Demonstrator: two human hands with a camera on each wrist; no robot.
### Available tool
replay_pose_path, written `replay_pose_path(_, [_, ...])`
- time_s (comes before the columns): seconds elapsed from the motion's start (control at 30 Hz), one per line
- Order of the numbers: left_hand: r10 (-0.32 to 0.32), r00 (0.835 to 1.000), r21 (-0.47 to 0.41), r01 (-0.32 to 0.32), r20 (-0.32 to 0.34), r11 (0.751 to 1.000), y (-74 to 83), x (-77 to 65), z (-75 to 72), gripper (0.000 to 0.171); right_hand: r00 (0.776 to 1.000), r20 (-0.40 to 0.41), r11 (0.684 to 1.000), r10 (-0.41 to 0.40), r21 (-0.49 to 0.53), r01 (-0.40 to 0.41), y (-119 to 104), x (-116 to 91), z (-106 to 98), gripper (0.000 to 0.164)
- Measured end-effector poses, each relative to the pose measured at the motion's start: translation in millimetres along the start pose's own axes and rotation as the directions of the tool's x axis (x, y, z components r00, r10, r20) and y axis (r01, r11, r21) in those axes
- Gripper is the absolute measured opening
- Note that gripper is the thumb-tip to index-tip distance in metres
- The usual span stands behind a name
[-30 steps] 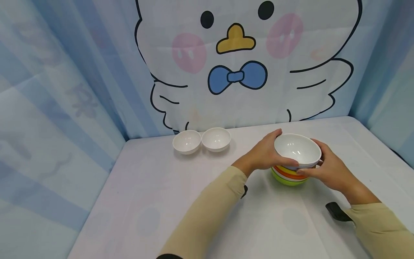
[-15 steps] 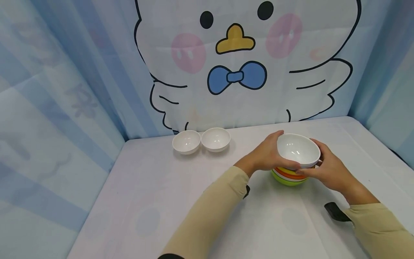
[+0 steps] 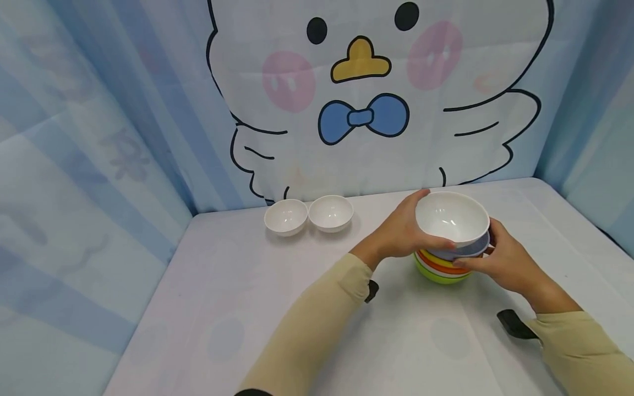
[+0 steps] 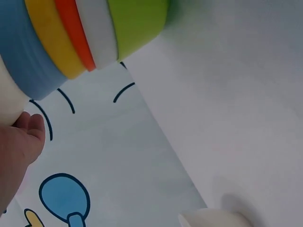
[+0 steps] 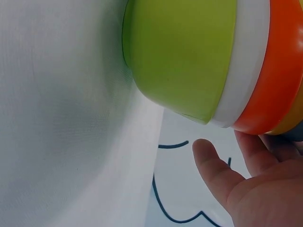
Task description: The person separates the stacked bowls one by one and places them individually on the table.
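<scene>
My left hand (image 3: 401, 228) grips a white bowl (image 3: 451, 217) by its rim, thumb in front and fingers at the far side. That bowl sits tilted just above a blue bowl (image 3: 465, 252), the top of a nested stack. Below the blue one come a yellow bowl (image 4: 49, 35), an orange bowl (image 5: 279, 66), a second white bowl (image 5: 246, 61) and a green bowl (image 5: 184, 52) at the bottom, on the table. My right hand (image 3: 507, 261) holds the stack from the right near the blue bowl, its thumb in front; some of its fingers are hidden behind.
Two small white bowls, a left one (image 3: 285, 216) and a right one (image 3: 331, 213), stand side by side at the table's back edge. The white-covered table (image 3: 198, 308) meets a printed curtain (image 3: 238, 181) behind and others at both sides.
The top white bowl has risen off the blue bowl with my left hand and tilted, baring more of the blue bowl. My right hand stays almost in place on the stack.
</scene>
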State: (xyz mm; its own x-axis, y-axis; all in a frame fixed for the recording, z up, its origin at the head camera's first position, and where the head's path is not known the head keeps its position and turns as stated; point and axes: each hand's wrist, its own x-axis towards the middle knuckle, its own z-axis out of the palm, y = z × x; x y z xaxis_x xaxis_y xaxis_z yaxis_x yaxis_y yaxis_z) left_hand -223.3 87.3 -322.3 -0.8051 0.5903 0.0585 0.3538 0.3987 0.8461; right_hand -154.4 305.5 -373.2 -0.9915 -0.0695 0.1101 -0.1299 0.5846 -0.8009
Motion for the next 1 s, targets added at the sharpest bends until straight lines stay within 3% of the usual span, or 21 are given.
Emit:
replay_pose_path(0.27, [0.014,0.999,0.019,-0.013,-0.033,1.0,1.9,-11.6,-21.4,0.111,0.999,0.014,0.999,0.032,0.001,-0.032,2,1,0,0.112])
replay_pose_path(0.6, [0.024,0.994,0.036,-0.02,-0.103,0.999,-15.9,-48.3,-58.8,0.112,1.0,0.013,0.999,0.023,-0.027,-0.023,0,2,-1,0.113])
replay_pose_path(0.8, [-0.02,0.99,0.08,0.031,-0.137,0.996,-28.5,-72.0,-77.5,0.113,1.0,0.017,1.0,0.021,-0.009,-0.021,-1,3,-1,0.112])
replay_pose_path(1.0, [-0.067,0.983,0.061,0.079,-0.172,0.995,-45.4,-96.3,-97.7,0.112,0.999,0.023,0.999,0.037,-0.015,-0.037,-1,2,1,0.112])
